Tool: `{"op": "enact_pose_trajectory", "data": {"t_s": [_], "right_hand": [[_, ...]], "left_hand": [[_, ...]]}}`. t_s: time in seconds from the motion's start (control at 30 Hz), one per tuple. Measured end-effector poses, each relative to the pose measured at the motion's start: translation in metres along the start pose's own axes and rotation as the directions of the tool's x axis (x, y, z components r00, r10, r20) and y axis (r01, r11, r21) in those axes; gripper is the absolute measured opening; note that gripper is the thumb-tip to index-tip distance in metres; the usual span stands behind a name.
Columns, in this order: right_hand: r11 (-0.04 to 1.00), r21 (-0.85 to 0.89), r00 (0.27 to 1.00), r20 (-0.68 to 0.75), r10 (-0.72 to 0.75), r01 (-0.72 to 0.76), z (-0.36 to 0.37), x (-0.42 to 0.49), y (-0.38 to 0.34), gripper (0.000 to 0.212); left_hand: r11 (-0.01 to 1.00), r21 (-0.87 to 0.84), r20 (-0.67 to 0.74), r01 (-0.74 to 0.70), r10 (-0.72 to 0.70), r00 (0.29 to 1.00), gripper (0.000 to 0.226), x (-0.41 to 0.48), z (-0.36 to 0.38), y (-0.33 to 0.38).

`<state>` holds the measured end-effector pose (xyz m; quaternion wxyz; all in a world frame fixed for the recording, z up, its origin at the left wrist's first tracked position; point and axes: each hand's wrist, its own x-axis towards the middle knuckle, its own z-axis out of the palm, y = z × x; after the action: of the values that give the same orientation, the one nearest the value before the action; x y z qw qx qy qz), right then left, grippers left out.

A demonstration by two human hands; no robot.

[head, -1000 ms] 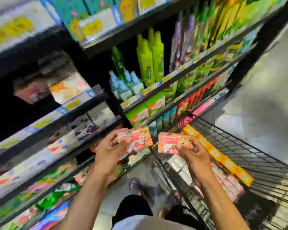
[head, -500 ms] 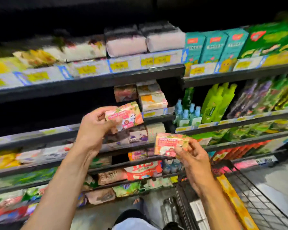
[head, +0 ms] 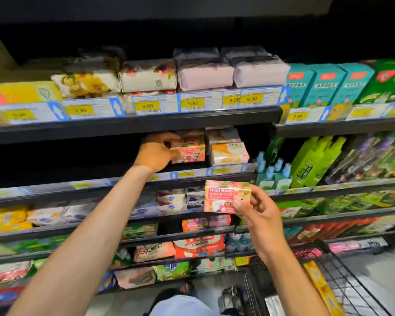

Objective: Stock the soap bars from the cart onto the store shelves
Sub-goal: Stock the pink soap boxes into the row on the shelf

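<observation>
Gripping a pink cardboard soap box point(head: 189, 151), the left hand point(head: 156, 152) is seating it on the dark metal shelf point(head: 89, 193); lower, the right hand point(head: 259, 212) is pinching a second pink box point(head: 225, 196), unshelved, above the black wire cart point(head: 342, 277).

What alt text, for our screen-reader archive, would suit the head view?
A person's left hand grips a pink soap box on a middle store shelf, beside cream soap packs. The right hand holds a second pink box lower down, above a wire cart.
</observation>
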<state>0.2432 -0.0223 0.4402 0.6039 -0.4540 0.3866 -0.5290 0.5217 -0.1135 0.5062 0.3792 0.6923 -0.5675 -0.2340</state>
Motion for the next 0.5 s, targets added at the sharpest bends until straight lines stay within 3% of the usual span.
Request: {"op": "enact_pose_trajectory", "data": {"t_s": [0.17,0.5], "right_hand": [[1.000,0.016,0.999,-0.031,0.019,-0.018,0.000,-0.003,0.003,0.057],[0.999,0.038,0.996,-0.079,0.031,-0.028,0.000,-0.009,0.007,0.056]], "left_hand": [[0.986,0.149,-0.006,-0.074,0.076,0.997,0.037,0.006,0.006,-0.006],[0.851,0.453,0.064,-0.265,0.265,0.962,0.045,0.020,0.012,-0.017]]}}
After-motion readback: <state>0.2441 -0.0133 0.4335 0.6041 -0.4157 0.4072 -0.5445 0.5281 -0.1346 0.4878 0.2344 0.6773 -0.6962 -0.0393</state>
